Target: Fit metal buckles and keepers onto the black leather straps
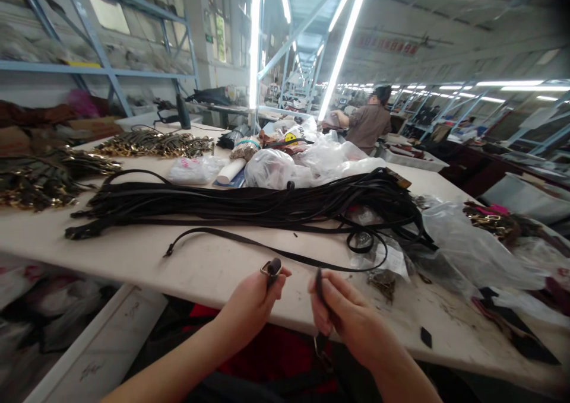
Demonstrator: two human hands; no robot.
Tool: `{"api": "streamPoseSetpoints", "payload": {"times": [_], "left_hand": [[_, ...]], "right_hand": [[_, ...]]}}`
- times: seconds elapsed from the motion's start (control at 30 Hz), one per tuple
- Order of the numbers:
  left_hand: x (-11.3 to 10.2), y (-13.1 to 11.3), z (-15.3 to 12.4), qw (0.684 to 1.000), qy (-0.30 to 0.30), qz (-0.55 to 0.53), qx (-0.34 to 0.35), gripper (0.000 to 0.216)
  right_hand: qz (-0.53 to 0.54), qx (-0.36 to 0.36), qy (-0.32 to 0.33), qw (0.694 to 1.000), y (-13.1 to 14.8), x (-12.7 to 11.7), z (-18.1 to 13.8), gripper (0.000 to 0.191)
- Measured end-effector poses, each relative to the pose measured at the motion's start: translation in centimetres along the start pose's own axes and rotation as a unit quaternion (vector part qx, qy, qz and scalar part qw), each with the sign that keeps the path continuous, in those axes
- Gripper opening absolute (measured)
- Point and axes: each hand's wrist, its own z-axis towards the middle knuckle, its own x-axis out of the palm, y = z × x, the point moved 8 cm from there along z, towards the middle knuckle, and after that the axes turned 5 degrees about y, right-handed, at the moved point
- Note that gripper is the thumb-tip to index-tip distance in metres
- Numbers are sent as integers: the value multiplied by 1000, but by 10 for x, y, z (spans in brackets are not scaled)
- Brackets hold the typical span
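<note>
My left hand (253,299) is closed around a short black strap with a metal buckle (266,268) at its top, just over the table's front edge. Closed too, my right hand (342,308) pinches a dark strap (319,281); a metal ring or clasp (318,345) hangs below that hand. Whether both hands hold parts of one strap I cannot tell. Just beyond them a single long black strap (249,244) lies curved on the table. Behind it stretches a thick bundle of black straps (222,204).
On the table (214,275), strap pieces with gold-coloured hardware (155,143) are heaped at the left. Clear plastic bags (307,159) lie behind the bundle and at the right. A small black piece (426,336) rests near the front edge. A person (369,121) stands farther back.
</note>
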Motion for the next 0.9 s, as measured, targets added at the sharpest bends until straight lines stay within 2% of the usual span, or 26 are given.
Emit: {"api": "streamPoseSetpoints", "payload": {"times": [0.1, 0.2, 0.4, 0.5, 0.6, 0.7, 0.8, 0.83, 0.87, 0.9], "left_hand": [[-2, -15, 5, 992, 16, 110, 59, 28], [-3, -16, 7, 984, 6, 161, 80, 29], [7, -6, 3, 978, 15, 182, 99, 29], [8, -1, 2, 969, 1, 225, 101, 33], [8, 1, 2, 963, -2, 255, 91, 31], [7, -10, -2, 957, 21, 270, 101, 22], [-12, -32, -12, 969, -26, 215, 117, 33], [-18, -33, -13, 984, -23, 152, 89, 32], [-19, -29, -13, 997, 4, 60, 43, 29], [-14, -22, -14, 997, 48, -53, -15, 27]], "right_hand": [[-105, 59, 27, 992, -6, 7, 6, 37], [-68, 55, 32, 996, -8, 9, 10, 38], [0, 38, 51, 998, -12, 14, 10, 33], [5, 25, 18, 1000, -11, 12, 12, 32], [-16, -2, -34, 999, -3, 7, 13, 41], [-82, -25, -17, 996, 12, 10, 12, 40], [-103, -41, -26, 993, 23, 5, 10, 29], [-103, -48, -22, 993, 25, 4, 9, 26], [-107, -59, -10, 993, 27, 5, 10, 22], [-115, -75, 10, 990, 28, 8, 10, 18]]}}
